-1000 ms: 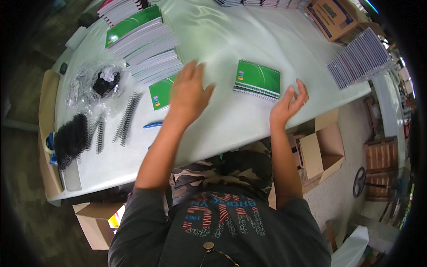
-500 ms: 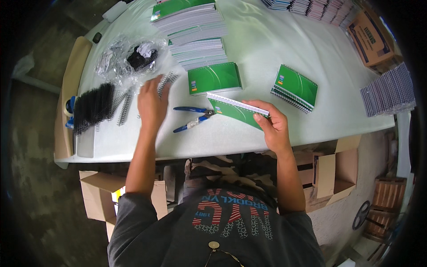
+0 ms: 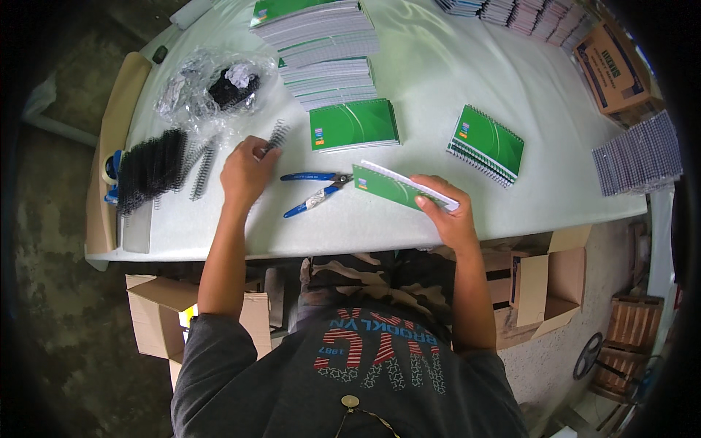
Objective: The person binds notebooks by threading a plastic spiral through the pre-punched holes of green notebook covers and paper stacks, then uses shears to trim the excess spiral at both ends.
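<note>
My right hand [image 3: 447,213] grips a small green notebook [image 3: 391,188], unbound along its upper edge and held tilted above the table. Over at the left, my left hand [image 3: 250,169] is closed in a pinch on a dark spiral binding coil [image 3: 277,135] that sticks out past its fingertips. Between the two hands lie blue-handled cutting pliers [image 3: 315,193], their jaws close to the notebook's left end. Just beyond the held notebook rests a short stack of green notebooks [image 3: 353,125]. Spiral-bound green notebooks [image 3: 487,144] sit to the right.
Tall notebook piles [image 3: 328,80] stand at the back. Black coils [image 3: 152,169] lie in a heap at left, near crumpled clear plastic [image 3: 212,91] and a tape roll [image 3: 112,175]. A cardboard box [image 3: 612,69] and bundled notebooks [image 3: 637,155] occupy the right end. Open cartons [image 3: 544,288] sit below.
My left hand has moved slightly down and closed on the coil. The right hand has lowered the notebook a little and shifted it to the right.
</note>
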The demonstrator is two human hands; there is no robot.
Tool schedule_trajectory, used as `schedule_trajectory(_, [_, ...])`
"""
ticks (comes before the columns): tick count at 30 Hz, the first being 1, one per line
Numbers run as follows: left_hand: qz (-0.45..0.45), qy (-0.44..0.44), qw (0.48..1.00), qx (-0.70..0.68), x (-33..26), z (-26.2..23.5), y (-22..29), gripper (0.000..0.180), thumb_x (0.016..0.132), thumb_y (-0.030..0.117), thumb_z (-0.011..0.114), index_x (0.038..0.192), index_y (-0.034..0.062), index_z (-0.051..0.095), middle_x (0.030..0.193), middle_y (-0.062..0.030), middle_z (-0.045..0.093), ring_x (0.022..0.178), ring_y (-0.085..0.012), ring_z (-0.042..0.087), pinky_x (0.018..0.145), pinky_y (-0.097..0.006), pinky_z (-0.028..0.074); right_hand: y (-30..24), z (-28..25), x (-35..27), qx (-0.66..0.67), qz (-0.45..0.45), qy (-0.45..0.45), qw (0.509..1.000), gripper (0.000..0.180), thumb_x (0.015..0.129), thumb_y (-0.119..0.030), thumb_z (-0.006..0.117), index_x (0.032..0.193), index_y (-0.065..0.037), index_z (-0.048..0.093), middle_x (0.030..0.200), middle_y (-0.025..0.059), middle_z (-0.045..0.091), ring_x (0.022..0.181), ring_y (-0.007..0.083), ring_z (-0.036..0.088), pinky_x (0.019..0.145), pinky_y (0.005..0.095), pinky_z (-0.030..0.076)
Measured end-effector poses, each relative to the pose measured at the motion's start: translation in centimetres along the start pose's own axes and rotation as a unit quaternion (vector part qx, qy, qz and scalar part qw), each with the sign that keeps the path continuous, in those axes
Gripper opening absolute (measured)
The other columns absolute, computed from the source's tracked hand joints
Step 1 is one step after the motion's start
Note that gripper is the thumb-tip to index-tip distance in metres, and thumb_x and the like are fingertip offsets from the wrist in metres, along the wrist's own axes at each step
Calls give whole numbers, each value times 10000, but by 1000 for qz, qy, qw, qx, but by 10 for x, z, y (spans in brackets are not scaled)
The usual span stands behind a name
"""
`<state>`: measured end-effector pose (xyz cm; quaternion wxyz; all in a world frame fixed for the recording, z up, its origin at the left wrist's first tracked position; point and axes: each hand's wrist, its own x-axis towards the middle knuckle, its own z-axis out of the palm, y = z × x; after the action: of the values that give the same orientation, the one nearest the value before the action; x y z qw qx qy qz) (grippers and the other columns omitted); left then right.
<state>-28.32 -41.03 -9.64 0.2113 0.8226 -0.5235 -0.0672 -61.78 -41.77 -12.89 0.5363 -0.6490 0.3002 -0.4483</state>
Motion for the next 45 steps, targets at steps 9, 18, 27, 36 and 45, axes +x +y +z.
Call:
schedule_trajectory(9, [23, -9, 988, -151, 5, -28, -11, 316, 840, 309, 651, 882, -3, 625, 630, -36, 564, 581, -120, 506, 562, -275, 408, 1, 2, 2, 35, 20, 33, 999, 246, 847, 10, 592, 1091, 20, 615, 1083, 88, 628, 940, 114, 562, 835, 255, 440])
schedule_trajectory(18, [161, -305, 890, -297, -35, -2, 65, 342, 974, 358, 452, 967, 38, 570, 708, 23, 433, 650, -70, 369, 592, -215, 330, 3, -2, 4, 27, 46, 32, 998, 275, 860, -18, 596, 1133, 15, 613, 1069, 72, 646, 938, 106, 561, 843, 242, 440])
schedule_trajectory(27, [238, -314, 900, -187, -53, 8, 83, 666, 954, 468, 388, 1378, -38, 295, 949, -296, 612, 990, -406, 592, 857, -440, 421, -2, -1, 5, 1, 65, 25, 998, 279, 859, -44, 609, 1135, -9, 628, 1032, 57, 662, 913, 99, 562, 830, 241, 448])
schedule_trajectory(36, [183, -319, 875, -316, -34, 23, 73, 401, 999, 384, 362, 853, 26, 467, 668, 15, 378, 594, -76, 329, 555, -230, 325, -1, 0, 4, 8, 71, 30, 997, 269, 854, -35, 614, 1121, -12, 640, 1027, 64, 674, 899, 82, 567, 813, 230, 457])
schedule_trajectory(45, [70, -456, 821, -337, 0, 3, 87, 302, 937, 332, 539, 841, 46, 562, 585, 1, 480, 518, -99, 438, 479, -228, 337, 2, 2, 1, -7, 40, 30, 999, 252, 836, -1, 627, 1086, -7, 657, 1002, 90, 691, 858, 92, 602, 798, 222, 468])
